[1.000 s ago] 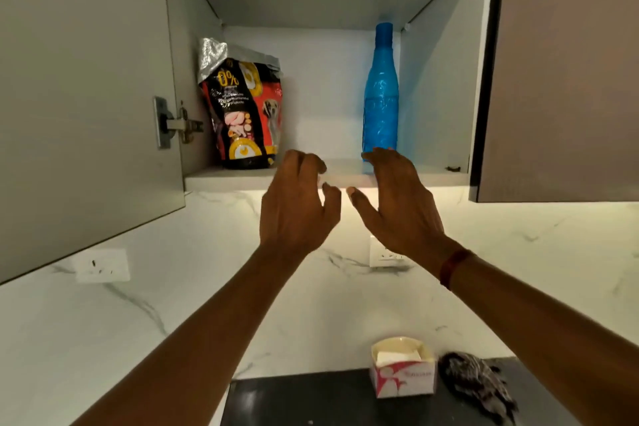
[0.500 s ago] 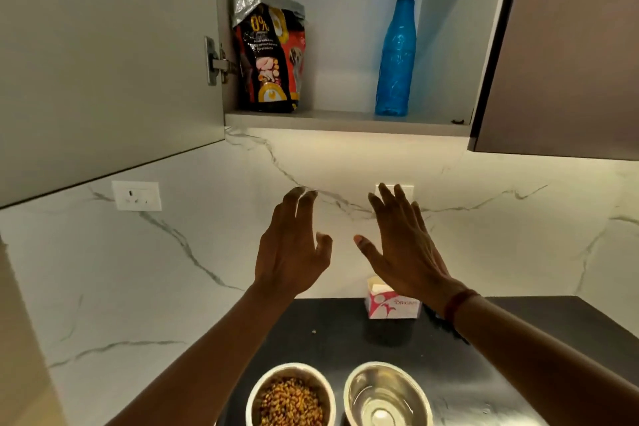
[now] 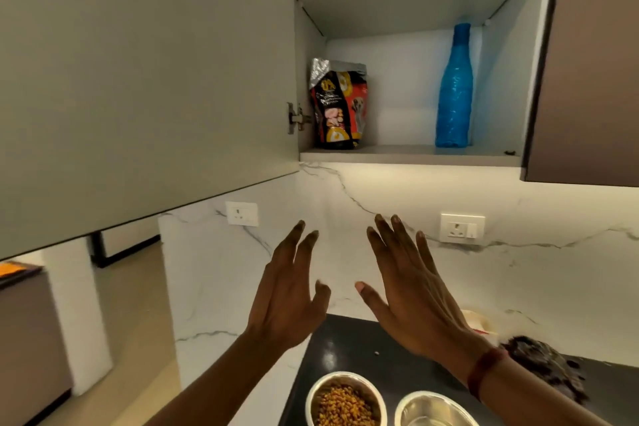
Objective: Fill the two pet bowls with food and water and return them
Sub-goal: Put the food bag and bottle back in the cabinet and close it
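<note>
Hovering empty over the worktop [image 3: 397, 349], our left hand [image 3: 287, 301] and right hand [image 3: 411, 294] have fingers spread. Kibble bowl [image 3: 345, 399] and water bowl [image 3: 435, 410] sit filled below; next we grip both and return them.

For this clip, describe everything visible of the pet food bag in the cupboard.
The black, red and orange printed pet food bag stands upright at the left end of the lower shelf of the open wall cupboard, close to the left side wall. Its silvery foil top is crumpled and folded over. A dog picture shows on its front. Nothing else touches it; neither hand is near.
</note>
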